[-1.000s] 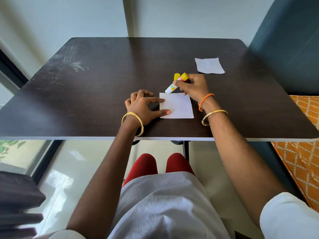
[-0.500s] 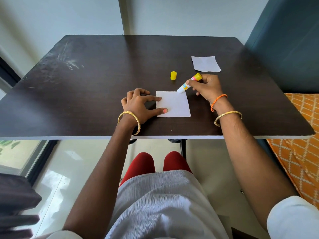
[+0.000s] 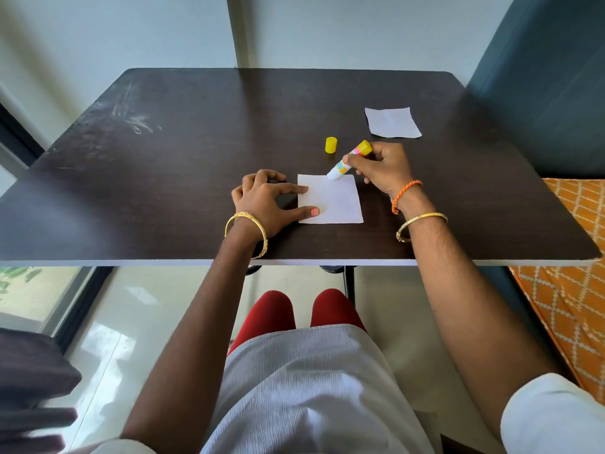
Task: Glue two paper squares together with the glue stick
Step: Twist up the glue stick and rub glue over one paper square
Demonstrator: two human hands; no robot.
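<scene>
A white paper square lies flat near the front middle of the dark table. My left hand rests with fingers spread, index finger and thumb pressing the square's left edge. My right hand grips the uncapped glue stick, tilted, its white tip touching the square's far edge. The yellow cap stands on the table just beyond. A second white paper square lies farther back on the right.
The table's front edge runs just below my wrists. A dark upholstered seat back and an orange patterned cushion stand to the right. A wall is behind the table; a window is at the left.
The glue stick's tip moved along the square's far edge: from the far left corner to the far right corner, and now sits near the middle. My left hand kept holding the paper.
</scene>
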